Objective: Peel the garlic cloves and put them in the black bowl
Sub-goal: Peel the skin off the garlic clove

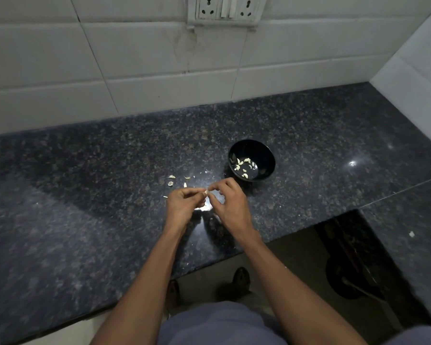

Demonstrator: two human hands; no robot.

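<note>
While the counter (85,195) spread dark, the black bowl (264,150), far right of the hands, held several peeled cloves. Left hand (182,205) and right hand (230,202) pinched one garlic clove (206,193) between fingertips, apparently mid-peel; a few pieces (171,183) lay left.

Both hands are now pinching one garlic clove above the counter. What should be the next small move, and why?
Probably pull off the remaining skin: the left hand and right hand both pinch the garlic clove, not yet over the black bowl, which holds peeled cloves. How much skin remains cannot be told.
</note>
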